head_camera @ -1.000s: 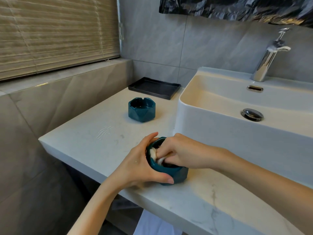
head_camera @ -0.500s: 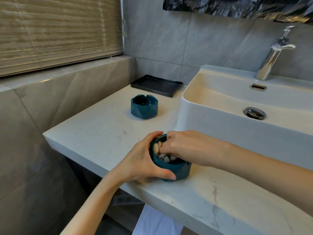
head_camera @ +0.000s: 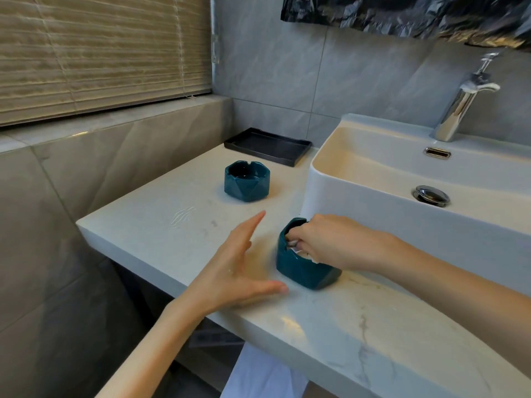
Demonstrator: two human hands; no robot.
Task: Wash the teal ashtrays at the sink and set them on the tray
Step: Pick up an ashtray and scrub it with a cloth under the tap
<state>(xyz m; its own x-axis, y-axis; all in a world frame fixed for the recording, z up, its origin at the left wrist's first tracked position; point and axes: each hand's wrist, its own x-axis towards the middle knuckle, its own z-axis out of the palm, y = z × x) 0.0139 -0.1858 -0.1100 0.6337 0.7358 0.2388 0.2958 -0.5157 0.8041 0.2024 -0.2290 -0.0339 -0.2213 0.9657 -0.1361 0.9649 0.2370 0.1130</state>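
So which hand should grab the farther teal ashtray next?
Left, probably: the left hand is open and empty, nearer the far ashtray; the right hand pinches a white wipe inside the near ashtray.

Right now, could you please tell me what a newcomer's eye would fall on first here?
First, the near teal ashtray beside the white sink: the right hand pinches a white wad inside it, the left hand spread open alongside, not gripping. A second teal ashtray stands further back, with the black tray behind it by the wall.
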